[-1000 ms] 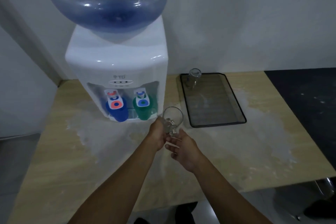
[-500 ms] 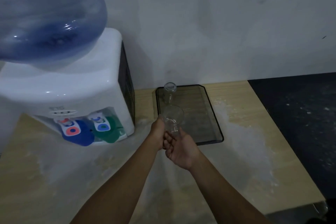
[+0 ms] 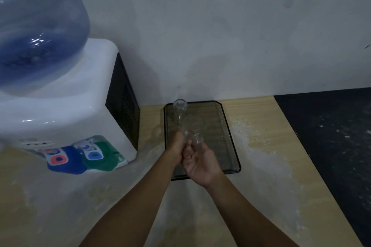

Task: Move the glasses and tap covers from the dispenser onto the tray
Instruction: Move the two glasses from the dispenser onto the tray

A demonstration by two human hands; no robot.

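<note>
**Glass held in both hands over the tray**

Two bare forearms reach forward over the pale table (image 3: pixel 261 166). The right hand (image 3: pixel 200 163) lies palm up, fingers curled under a clear glass (image 3: pixel 193 126); the left hand (image 3: pixel 176 147) closes on its lower left side. The glass hangs above the dark tray (image 3: pixel 228 138). A second glass (image 3: pixel 179 113) stands upright at the tray's far left corner. To the left, the white dispenser (image 3: pixel 66 114) carries a blue tap cover (image 3: pixel 64 161), a green tap cover (image 3: pixel 100 158) and a blue bottle (image 3: pixel 38 32). Its lettering is too blurred to read.

clear glass (image 3: pixel 192 128): held above tray (image 3: pixel 230 146) | second glass (image 3: pixel 179 112): on tray
</note>
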